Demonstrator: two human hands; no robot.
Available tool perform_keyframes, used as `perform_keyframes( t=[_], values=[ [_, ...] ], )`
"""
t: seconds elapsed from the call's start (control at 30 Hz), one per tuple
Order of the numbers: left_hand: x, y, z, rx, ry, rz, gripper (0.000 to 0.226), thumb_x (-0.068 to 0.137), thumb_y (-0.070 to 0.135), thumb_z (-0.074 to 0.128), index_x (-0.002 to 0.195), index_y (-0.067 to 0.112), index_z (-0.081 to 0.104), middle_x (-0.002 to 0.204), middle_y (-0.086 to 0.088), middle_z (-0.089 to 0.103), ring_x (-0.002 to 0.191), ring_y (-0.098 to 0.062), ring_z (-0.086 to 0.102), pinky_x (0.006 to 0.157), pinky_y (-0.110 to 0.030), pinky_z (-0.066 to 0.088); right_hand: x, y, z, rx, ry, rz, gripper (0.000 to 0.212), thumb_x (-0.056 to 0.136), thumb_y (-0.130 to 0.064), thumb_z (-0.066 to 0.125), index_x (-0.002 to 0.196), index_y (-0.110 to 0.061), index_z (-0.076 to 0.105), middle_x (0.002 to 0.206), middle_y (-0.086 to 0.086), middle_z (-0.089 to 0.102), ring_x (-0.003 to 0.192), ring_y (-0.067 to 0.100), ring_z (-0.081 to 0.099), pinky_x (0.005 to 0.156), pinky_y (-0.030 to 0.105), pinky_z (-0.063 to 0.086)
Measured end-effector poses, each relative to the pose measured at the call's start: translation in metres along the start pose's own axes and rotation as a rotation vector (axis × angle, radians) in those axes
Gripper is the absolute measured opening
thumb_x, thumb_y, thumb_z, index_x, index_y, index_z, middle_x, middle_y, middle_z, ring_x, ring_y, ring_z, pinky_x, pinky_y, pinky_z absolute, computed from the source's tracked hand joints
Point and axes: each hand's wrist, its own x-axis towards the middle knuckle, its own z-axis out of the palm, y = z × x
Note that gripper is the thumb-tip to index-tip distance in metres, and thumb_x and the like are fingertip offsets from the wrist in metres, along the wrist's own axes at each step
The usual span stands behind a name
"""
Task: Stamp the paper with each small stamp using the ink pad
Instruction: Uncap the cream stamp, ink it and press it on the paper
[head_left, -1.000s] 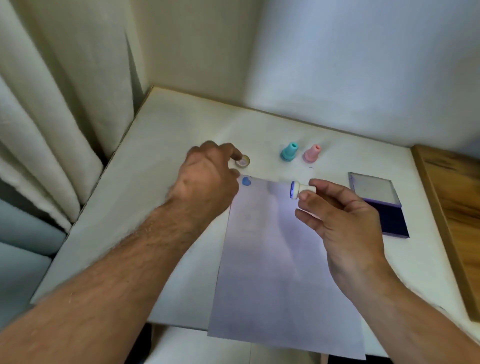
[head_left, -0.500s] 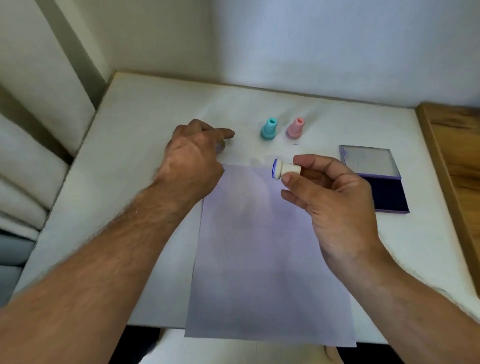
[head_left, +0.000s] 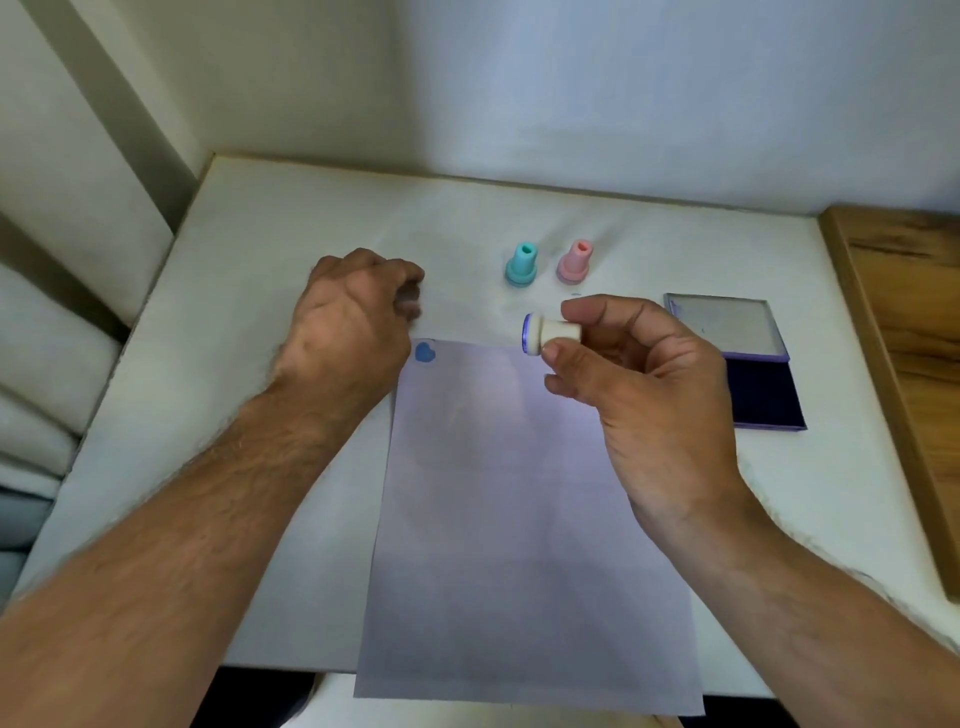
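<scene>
Currently: right hand (head_left: 644, 395) is pinching cream stamp (head_left: 551, 333) sideways above paper (head_left: 519, 519) | left hand (head_left: 348, 327) is curling at paper's top-left corner, contents unclear | ink pad (head_left: 761, 389) is lying open to the right

left hand (head_left: 349, 326): fingers curled, knuckles up | right hand (head_left: 641, 384): raised, thumb and fingertips pinching

At mid-frame I see a cream stamp (head_left: 558, 332) with a blue-inked face. Above it stand a teal stamp (head_left: 522, 265) and a pink stamp (head_left: 575, 262). The paper (head_left: 519, 519) in the lower centre looks pale lavender, plain but for a blue heart print (head_left: 425, 353) at its upper left corner. At right, the ink pad (head_left: 763, 392) is deep navy with a violet rim and a clear greyish lid. The table (head_left: 291, 218) is white; a brown wood-grain board (head_left: 914, 322) runs along the right edge.
</scene>
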Motion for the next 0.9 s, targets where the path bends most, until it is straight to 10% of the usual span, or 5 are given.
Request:
perform_keyframes(
  t=[0.07, 0.23, 0.53, 0.9],
  values=[
    [-0.001, 0.009, -0.008, -0.103, 0.037, -0.050, 0.032, 0.094, 0.007, 0.055, 0.125, 0.014, 0.063, 0.106, 0.001, 0.061, 0.089, -0.009, 0.054, 0.077, 0.005, 0.031, 0.003, -0.001, 0.000, -0.007, -0.013, -0.010, 0.021, 0.079, -0.004, 0.076, 0.093, -0.019, 0.076, 0.076, -0.002, 0.074, 0.071, 0.015, 0.069, 0.073, 0.039, 0.062],
    [-0.005, 0.023, -0.015, -0.265, 0.087, -0.074, 0.027, 0.095, 0.026, 0.055, 0.120, 0.030, 0.064, 0.106, 0.005, 0.057, 0.081, 0.002, 0.057, 0.073, 0.007, 0.032, 0.010, -0.001, 0.003, 0.039, -0.001, 0.025, 0.018, 0.082, -0.004, 0.073, 0.097, -0.014, 0.076, 0.073, -0.007, 0.072, 0.068, 0.008, 0.068, 0.068, 0.031, 0.060],
    [-0.003, 0.046, -0.028, -1.104, -0.057, -0.345, 0.006, 0.079, 0.021, 0.076, 0.079, 0.019, 0.070, 0.081, -0.006, 0.074, 0.080, -0.021, 0.068, 0.081, -0.038, 0.058, 0.013, -0.003, 0.009, 0.063, 0.029, 0.018, 0.012, 0.082, -0.014, 0.076, 0.092, -0.020, 0.078, 0.073, -0.003, 0.075, 0.062, 0.008, 0.066, 0.061, 0.028, 0.058],
    [-0.005, 0.050, -0.031, -1.408, -0.244, -0.486, 0.013, 0.085, 0.009, 0.067, 0.073, 0.007, 0.060, 0.088, -0.014, 0.075, 0.088, -0.027, 0.072, 0.076, -0.031, 0.057, 0.013, -0.004, 0.009, 0.133, -0.025, -0.029, 0.024, 0.079, 0.003, 0.074, 0.094, -0.016, 0.075, 0.077, 0.002, 0.076, 0.069, 0.015, 0.072, 0.059, 0.028, 0.058]
  ],
)
